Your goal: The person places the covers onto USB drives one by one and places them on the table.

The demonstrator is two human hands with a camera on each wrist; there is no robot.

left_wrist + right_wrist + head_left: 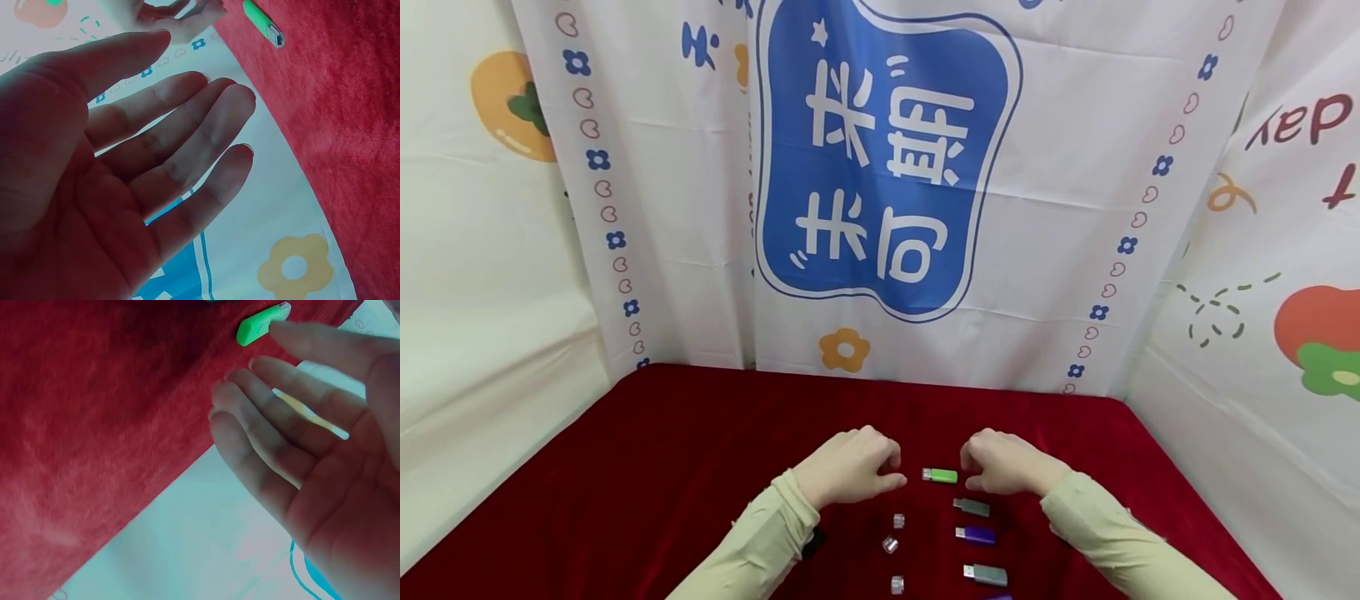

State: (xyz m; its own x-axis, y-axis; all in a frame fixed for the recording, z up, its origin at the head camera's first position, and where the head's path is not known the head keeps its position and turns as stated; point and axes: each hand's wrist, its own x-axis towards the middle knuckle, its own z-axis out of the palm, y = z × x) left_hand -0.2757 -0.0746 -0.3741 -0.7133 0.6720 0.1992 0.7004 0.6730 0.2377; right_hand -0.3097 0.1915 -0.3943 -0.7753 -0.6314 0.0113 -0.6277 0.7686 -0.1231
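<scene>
A green USB stick (942,476) lies on the red cloth between my two hands, its clear-looking plug end pointing left. My left hand (853,467) hovers to its left, fingers loosely bent and holding nothing; the left wrist view shows the bare palm (81,206). On the other side my right hand (1006,463) is equally free, its relaxed fingers (250,431) apart from the stick. Nearer me lie a grey USB stick (973,507), a purple one (976,535) and another grey one (987,575). Small clear caps (898,521) lie to their left.
The red cloth (700,467) covers the table. White printed curtains (1045,250) stand behind it and at both sides. At the bottom edge another purple stick (997,597) is partly cut off. A dark object (812,543) shows beside the left sleeve, mostly hidden.
</scene>
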